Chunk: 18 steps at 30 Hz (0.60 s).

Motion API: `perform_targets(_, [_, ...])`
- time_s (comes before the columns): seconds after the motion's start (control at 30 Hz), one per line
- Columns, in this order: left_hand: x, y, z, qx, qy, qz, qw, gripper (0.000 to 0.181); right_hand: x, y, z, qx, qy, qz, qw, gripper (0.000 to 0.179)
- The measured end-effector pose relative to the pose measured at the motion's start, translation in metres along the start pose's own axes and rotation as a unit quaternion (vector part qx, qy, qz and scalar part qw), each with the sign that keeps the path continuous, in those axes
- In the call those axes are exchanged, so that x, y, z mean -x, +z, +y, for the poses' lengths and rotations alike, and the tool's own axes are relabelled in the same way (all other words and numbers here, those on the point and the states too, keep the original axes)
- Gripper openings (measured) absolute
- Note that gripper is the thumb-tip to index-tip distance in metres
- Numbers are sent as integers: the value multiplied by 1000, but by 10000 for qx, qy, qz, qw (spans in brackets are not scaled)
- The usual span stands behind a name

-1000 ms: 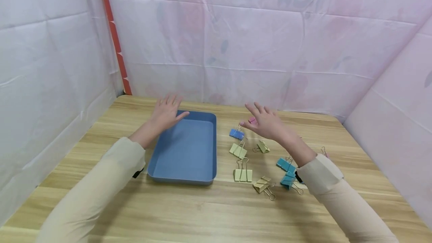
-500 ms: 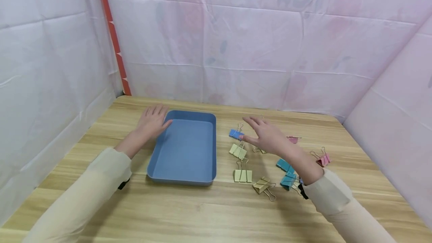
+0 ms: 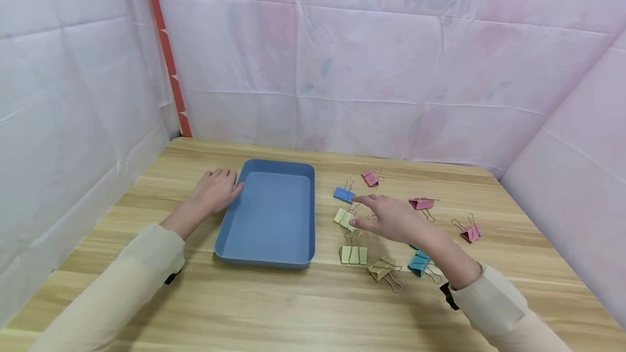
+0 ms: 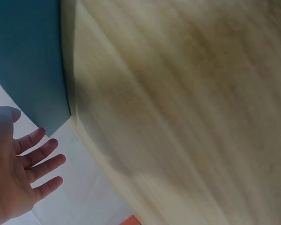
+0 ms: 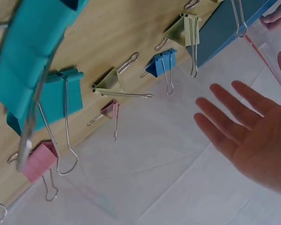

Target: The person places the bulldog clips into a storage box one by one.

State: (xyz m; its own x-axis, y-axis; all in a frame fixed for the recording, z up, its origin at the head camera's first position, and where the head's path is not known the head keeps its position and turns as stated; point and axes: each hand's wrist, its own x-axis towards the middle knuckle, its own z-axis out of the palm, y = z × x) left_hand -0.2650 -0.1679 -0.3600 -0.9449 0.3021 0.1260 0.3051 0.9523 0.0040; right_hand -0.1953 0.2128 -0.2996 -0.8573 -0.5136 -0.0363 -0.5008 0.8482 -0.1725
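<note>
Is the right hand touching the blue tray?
Apart. The head view shows a strip of tabletop between the right hand and the blue tray.

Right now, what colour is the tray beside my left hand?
The tray is a muted blue, best seen in the head view.

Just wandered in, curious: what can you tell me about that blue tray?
The blue tray is a shallow, round-cornered rectangle with low walls, smooth, perhaps plastic. It lies flat, open side up, on the wood-grain table, left of the binder clips. The left hand is at its left wall; contact is unclear.
</note>
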Motion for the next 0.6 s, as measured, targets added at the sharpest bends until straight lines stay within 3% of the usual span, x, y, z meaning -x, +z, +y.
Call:
perform_targets(0.23, [5,5,-2,34,100,2,9999,46,4,9,0,-543,-218,-481,9971,49])
perform_targets(0.4, [9,7,-3,22,115,-16,9999,48,7,16,1,-666,-379,-593,9953,42])
perform_targets(0.6, [8,9,-3,54,164,76,9998,47,10,18,3,-625,-296,-776,9946,40])
